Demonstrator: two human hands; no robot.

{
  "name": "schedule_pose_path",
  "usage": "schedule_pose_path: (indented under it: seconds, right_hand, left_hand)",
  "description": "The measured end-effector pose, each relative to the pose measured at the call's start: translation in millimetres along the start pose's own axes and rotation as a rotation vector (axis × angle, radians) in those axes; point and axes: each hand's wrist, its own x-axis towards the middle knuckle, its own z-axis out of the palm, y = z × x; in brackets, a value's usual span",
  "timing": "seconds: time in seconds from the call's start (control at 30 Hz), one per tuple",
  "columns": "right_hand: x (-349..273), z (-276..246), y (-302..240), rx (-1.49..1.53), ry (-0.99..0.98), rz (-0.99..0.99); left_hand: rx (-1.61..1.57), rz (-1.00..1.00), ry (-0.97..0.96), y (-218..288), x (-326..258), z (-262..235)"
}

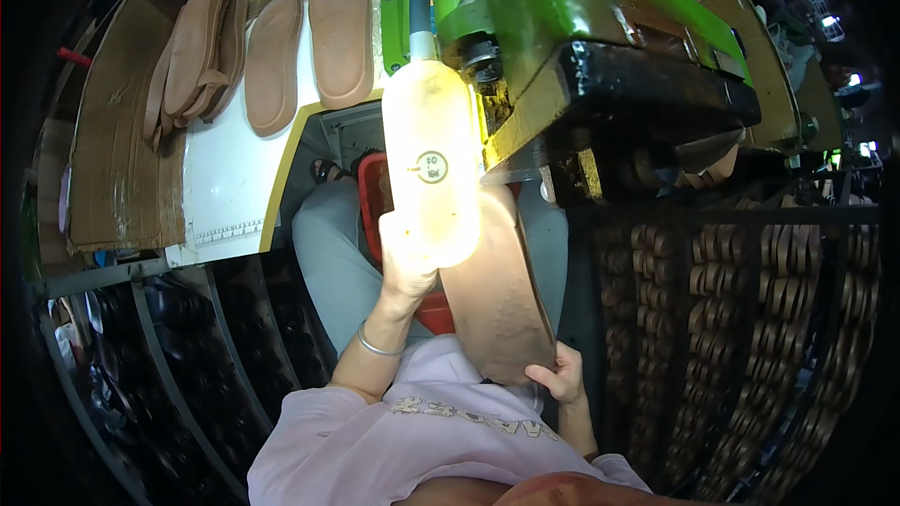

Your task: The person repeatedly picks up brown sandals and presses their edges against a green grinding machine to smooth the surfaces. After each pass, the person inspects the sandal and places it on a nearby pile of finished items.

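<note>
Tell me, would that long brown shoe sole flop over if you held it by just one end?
Probably only a little. The brown sole stays nearly straight though the right hand pinches only its near end, so it looks fairly stiff. It seems light, since fingertips alone carry it. Being flat, it should not roll.

Up and left of the grip, four tan soles [272,52] lie in a row on a white table [230,178], with a cardboard sheet [117,150] at their left. Just above and right of the grip looms a green machine [562,0] with a black head [647,94]. Below the grip sits a red crate [375,197], and far right of it stand racks of stacked brown soles [741,319].
</note>
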Motion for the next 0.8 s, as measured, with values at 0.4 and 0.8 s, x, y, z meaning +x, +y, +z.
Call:
schedule_pose_path:
  seconds: [0.4, 0.8]
  right_hand:
    - [12, -6, 14, 0.1, 0.263, 0.016]
    - [-2, -9, -4, 0.092, 0.156, -0.056]
  left_hand:
    - [0.283, 0.135, -0.071, -12, 4, 28]
    - [0.039, 0.014, -0.003, -4, 0, 10]
